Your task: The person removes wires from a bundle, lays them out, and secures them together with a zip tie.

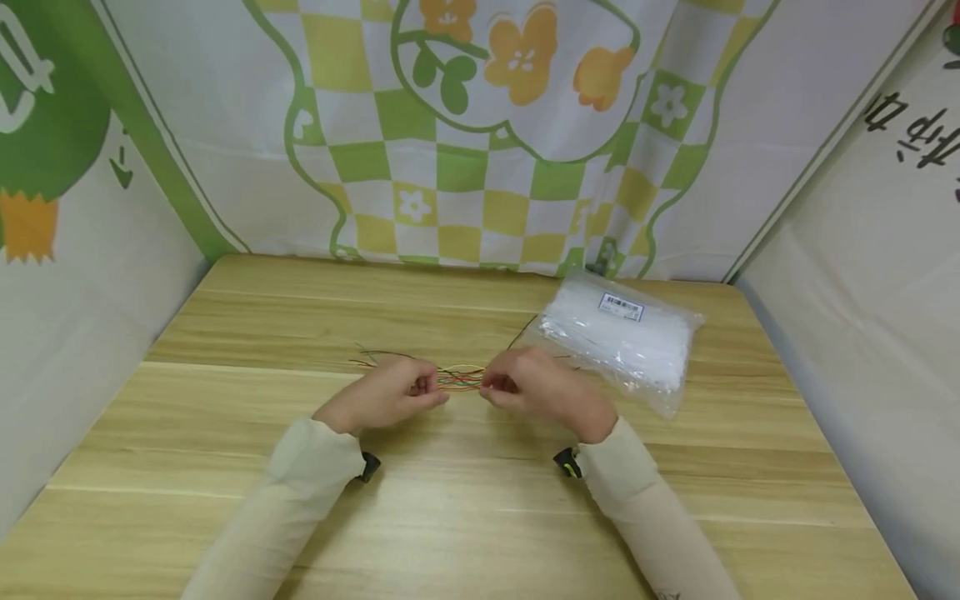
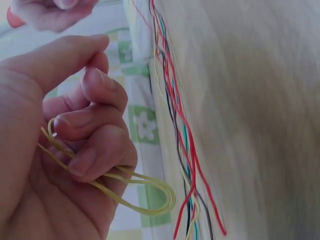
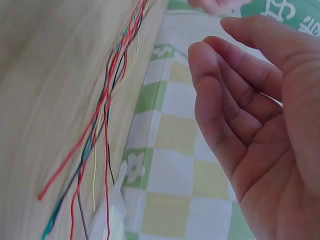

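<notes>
A bundle of thin wires (image 1: 459, 380) in red, black, green and yellow lies on the table, its loose ends fanned out to both sides. My left hand (image 1: 390, 392) is over the left part of the bundle. In the left wrist view its curled fingers (image 2: 107, 145) hold a looped yellow rubber band (image 2: 162, 192) against the palm, with loops sticking out past the little finger. Facing it across the bundle, my right hand (image 1: 543, 390) has loosely bent fingers. The right wrist view shows a gap between its thumb and index fingertip, and nothing in the palm.
A clear plastic bag (image 1: 622, 337) packed with white strips, with a barcode label, lies at the back right beside the wires' right ends. A patterned curtain (image 1: 480, 192) hangs along the table's back edge. Pale fabric walls stand at both sides.
</notes>
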`<state>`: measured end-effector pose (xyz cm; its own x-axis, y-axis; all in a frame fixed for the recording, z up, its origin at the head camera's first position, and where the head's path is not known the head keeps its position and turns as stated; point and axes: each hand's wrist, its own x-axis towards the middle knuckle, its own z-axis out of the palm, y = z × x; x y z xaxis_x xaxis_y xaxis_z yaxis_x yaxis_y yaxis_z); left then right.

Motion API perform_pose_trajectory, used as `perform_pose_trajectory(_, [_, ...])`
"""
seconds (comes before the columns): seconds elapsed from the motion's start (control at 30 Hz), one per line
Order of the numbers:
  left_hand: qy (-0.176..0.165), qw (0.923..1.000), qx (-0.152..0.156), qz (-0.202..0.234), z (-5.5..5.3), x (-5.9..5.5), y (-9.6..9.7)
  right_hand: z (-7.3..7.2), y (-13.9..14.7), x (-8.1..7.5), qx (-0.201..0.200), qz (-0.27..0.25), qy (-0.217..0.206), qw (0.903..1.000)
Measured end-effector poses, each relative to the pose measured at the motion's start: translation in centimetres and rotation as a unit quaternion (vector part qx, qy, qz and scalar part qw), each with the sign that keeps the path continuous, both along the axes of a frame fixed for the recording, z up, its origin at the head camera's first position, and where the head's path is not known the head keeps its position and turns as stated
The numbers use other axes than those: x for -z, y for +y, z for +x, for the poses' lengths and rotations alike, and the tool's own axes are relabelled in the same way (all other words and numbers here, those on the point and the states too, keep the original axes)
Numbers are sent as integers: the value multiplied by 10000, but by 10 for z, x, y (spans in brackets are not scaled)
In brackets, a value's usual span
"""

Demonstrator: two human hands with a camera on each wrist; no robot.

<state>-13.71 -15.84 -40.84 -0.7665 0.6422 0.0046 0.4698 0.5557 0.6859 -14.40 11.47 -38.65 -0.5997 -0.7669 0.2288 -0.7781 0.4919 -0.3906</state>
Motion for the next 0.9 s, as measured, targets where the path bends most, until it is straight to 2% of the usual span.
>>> perform_pose_trajectory(0.17, [-93, 9998, 114, 122, 3, 2, 9, 7, -9, 1, -90, 24, 270, 9996])
perform_pose_trajectory(0.33, [-93, 9991, 294, 301, 5, 5, 16, 12, -17, 2, -329, -202, 470, 9981])
perform_pose_trajectory(0.47, [-37, 9987, 419, 291, 7, 6, 21, 16, -23, 6, -546, -286, 469, 9970])
perform_pose_trajectory(0.57, [-7, 9986, 449, 262, 9, 7, 24, 19, -27, 10, -642, -283, 623, 9956])
perform_pose_trajectory(0.77, [165, 9986, 476, 161, 13, 7, 31, 24, -31, 12, -576, -166, 1132, 9918])
perform_pose_trajectory(0.9, [344, 9985, 413, 76, 16, 7, 36, 28, -33, 14, -470, -110, 1622, 9856])
